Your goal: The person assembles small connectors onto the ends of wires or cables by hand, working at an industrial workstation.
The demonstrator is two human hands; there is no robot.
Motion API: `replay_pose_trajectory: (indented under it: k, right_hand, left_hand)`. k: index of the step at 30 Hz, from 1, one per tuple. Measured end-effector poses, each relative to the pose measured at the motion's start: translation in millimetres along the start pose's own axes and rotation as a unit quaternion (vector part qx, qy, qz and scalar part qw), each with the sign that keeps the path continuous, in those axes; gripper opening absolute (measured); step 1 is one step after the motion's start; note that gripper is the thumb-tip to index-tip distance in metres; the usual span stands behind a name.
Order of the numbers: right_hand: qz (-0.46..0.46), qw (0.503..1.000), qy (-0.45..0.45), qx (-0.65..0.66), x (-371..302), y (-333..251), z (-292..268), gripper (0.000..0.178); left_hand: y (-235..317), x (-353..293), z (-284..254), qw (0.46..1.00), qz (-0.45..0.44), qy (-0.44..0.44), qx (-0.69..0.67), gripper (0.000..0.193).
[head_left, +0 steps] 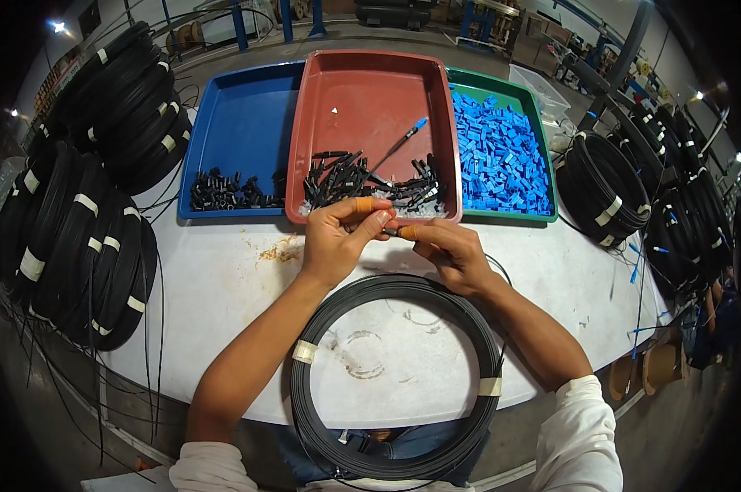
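My right hand (460, 254) pinches a small dark piece (392, 232) before the red tray (370, 90); my left hand (337, 242) closes at its end, grip hidden; steady, light alignment seems best; a black coil (301, 389) overhangs the stained white table (210, 328); workshop equipment (489, 25) stands beyond.

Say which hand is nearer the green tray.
The right hand, in front of the green tray at its left end; the left hand is farther left, by the red tray.

Left of the fingers (436, 234), coils (67, 238) are piled high; far ahead stand blue posts (287, 20); well off right, brown spools (661, 366).
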State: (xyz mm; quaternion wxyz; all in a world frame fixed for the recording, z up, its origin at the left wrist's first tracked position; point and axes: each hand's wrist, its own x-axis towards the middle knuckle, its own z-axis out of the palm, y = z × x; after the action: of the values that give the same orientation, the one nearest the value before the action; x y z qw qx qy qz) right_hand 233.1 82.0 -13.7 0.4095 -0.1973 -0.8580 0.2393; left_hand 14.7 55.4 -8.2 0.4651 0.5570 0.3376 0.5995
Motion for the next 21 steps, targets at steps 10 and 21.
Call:
replay_pose_trajectory:
  k: [10,21]
  right_hand:
    - [0.009,0.999,0.012,-0.031,-1.2,-1.8,-3.1,0.057]
    - [0.045,0.998,0.039,0.008,-2.0,-1.5,1.9,0.048]
  left_hand:
    - [-2.3,-2.8,-0.9,0.996,-0.032,0.014,-0.085,0.017]
    - [-8.9,-2.4,-5.6,0.993,-0.038,0.015,-0.108,0.016]
